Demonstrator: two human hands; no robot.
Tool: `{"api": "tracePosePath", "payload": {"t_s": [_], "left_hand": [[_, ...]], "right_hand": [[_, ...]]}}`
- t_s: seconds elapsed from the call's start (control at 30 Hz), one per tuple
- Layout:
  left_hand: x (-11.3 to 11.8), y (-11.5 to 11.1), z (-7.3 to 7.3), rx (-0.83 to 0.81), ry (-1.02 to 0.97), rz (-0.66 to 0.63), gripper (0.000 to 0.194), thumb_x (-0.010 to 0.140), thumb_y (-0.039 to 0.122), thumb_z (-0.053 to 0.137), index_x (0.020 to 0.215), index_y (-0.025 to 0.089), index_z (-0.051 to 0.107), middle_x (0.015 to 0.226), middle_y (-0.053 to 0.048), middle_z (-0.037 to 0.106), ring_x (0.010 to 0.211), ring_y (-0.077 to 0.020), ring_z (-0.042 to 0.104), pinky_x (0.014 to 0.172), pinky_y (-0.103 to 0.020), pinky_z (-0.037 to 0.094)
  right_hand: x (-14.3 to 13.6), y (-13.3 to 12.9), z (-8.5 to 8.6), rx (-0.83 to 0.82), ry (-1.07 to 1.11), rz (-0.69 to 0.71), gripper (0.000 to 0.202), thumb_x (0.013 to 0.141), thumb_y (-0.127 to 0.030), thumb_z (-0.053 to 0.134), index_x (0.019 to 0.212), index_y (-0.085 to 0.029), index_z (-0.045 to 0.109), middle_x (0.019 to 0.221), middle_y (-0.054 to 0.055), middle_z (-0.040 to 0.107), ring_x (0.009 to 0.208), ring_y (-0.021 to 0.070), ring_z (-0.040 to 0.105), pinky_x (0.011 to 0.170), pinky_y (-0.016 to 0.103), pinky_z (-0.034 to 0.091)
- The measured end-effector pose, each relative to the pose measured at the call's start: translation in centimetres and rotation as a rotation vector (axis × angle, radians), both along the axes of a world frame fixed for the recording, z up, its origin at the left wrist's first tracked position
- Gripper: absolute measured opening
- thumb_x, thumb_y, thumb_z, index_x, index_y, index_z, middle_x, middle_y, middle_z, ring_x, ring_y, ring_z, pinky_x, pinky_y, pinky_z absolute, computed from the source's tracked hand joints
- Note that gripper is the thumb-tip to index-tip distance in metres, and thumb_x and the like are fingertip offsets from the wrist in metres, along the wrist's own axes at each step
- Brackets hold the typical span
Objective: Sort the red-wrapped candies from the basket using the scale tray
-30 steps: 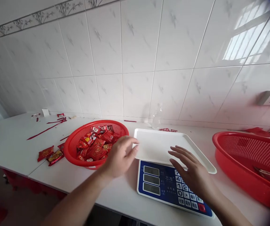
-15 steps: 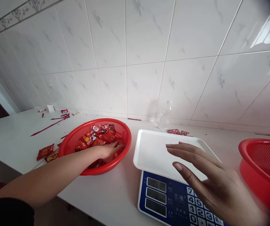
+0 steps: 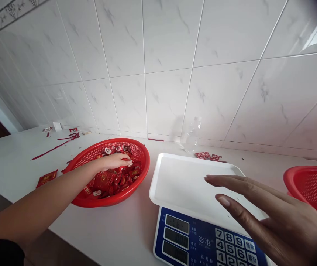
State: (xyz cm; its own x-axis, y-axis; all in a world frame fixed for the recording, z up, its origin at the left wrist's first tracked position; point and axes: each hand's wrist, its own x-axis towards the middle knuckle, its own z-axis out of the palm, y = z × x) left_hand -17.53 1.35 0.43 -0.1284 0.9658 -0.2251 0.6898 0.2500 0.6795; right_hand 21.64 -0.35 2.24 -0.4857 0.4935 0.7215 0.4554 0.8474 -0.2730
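A red mesh basket (image 3: 106, 201) left of centre holds several red sweet packets (image 3: 111, 181). My left hand (image 3: 116, 161) reaches into it from the left, fingers curled down around some of the packets near the top of the heap. A blue electronic scale (image 3: 202, 240) with a keypad stands at the front and carries a bare white tray (image 3: 180, 181). My right hand (image 3: 274, 218) hovers flat over the tray's front right corner, fingers spread, holding nothing.
A second red basket (image 3: 310, 181) sits at the right edge. A clear plastic bottle (image 3: 193, 135) and a few red packets (image 3: 208, 156) lie by the tiled wall behind the tray. Loose packets (image 3: 46, 178) and red ribbon strips (image 3: 53, 148) lie on the white counter at left.
My left hand went from the tray's edge into the basket, then lifted toward the back of the heap with fingers curled. My right hand came off the keypad and hovers nearer the camera.
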Motion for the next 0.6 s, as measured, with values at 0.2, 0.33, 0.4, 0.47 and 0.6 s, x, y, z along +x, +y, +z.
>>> {"api": "tracePosePath", "payload": {"t_s": [0.2,0.33,0.4,0.47,0.6], "left_hand": [[1.0,0.1,0.6,0.042,-0.147,0.089,0.04,0.079,0.059,0.054,0.082,0.019,0.06,0.088,-0.006,0.067,0.077,-0.0193,0.061,0.07,-0.031,0.048],[1.0,0.6,0.7,0.066,-0.073,0.103,0.037,0.081,0.057,0.052,0.079,0.02,0.054,0.085,-0.004,0.064,0.074,-0.0186,0.058,0.065,-0.029,0.045],[1.0,0.6,0.5,0.042,-0.006,0.081,0.032,0.078,0.053,0.057,0.077,0.02,0.056,0.078,-0.002,0.063,0.072,-0.0193,0.057,0.064,-0.028,0.043],[1.2,0.5,0.3,-0.027,0.028,0.013,0.027,0.072,0.046,0.064,0.08,0.021,0.062,0.075,-0.002,0.065,0.071,-0.0204,0.059,0.065,-0.029,0.043],[2.4,-0.1,-1.0,-0.144,0.06,-0.133,0.042,0.05,0.027,0.08,0.091,0.024,0.072,0.073,-0.002,0.072,0.063,-0.0231,0.063,0.061,-0.031,0.045]], "right_hand": [[0.3,0.7,0.0,-0.004,0.01,0.01,0.022,0.093,-0.043,0.053,0.111,-0.039,0.065,0.098,-0.002,0.076,0.074,0.0225,0.075,0.056,0.03,0.061],[0.5,1.0,-0.1,0.013,-0.003,0.01,0.022,0.093,-0.043,0.053,0.111,-0.036,0.064,0.095,-0.001,0.076,0.076,0.0208,0.075,0.061,0.029,0.062],[0.6,1.2,-0.4,0.023,-0.024,0.012,0.023,0.094,-0.042,0.052,0.112,-0.034,0.064,0.094,-0.001,0.076,0.078,0.0203,0.074,0.063,0.029,0.062],[0.6,1.3,-0.6,0.033,-0.045,0.009,0.024,0.094,-0.041,0.052,0.114,-0.033,0.064,0.094,-0.001,0.076,0.078,0.0199,0.074,0.063,0.028,0.062],[0.3,1.5,-1.1,0.045,-0.057,0.03,0.026,0.094,-0.04,0.052,0.115,-0.031,0.065,0.095,0.0,0.076,0.079,0.0197,0.074,0.059,0.028,0.06]]}}
